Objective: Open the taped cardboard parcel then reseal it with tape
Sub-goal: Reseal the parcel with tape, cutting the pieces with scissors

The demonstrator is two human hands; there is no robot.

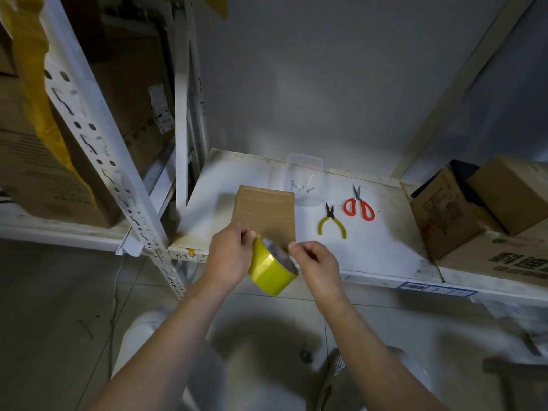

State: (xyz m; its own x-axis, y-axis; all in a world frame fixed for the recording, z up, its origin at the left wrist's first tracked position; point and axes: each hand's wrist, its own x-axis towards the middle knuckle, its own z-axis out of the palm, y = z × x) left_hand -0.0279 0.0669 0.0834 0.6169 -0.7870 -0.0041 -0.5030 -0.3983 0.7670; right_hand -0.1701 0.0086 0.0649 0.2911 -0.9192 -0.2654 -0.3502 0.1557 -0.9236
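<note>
Head cam: left hand (229, 256) is gripping the yellow tape roll (271, 269) by its rim, right hand (315, 262) is pinching at the loose end. Roll's looking light and slick, so hold the core. Cardboard parcel (265, 213) is sitting flat on the shelf (382, 250), probably light and stiff.
</note>
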